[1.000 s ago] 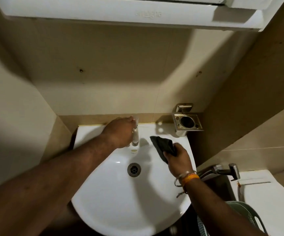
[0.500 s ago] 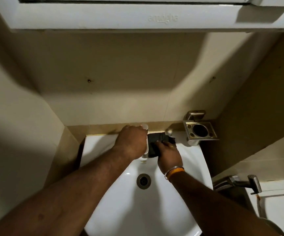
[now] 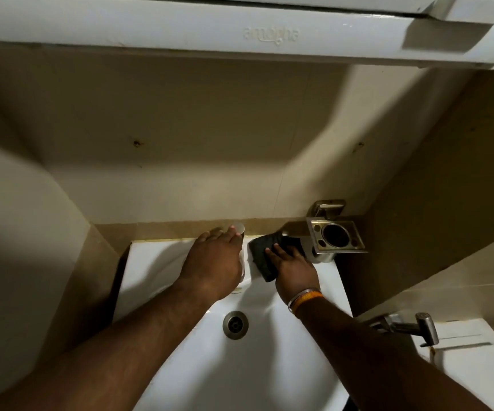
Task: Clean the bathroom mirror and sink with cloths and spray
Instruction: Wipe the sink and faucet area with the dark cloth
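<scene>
White porcelain fills most of my view: the sink [image 3: 162, 262] runs from the back ledge down past the drain [image 3: 235, 324], under a pale cabinet [image 3: 180, 25] overhead. On the wall at the back right hangs a metal holder [image 3: 336, 235], and a hand sprayer [image 3: 417, 326] sits off to the right.

My left hand [image 3: 213, 262] lies over the tap [image 3: 241, 232], fingers draped forward along it; whether they are actually curled round it I cannot tell, since the hand hides the underside. My right hand [image 3: 294, 268] presses the dark cloth [image 3: 265, 253] flat against the back ledge, just right of the tap, fingers stretched out straight on top rather than gripping it.

I judge I am wiping the ledge around the tap base. With the cloth only pinned under flat fingers, it could bunch or slip out on wet porcelain. The holder overhangs the far end of the cloth, so a stroke to the right could knock my knuckles against it.
</scene>
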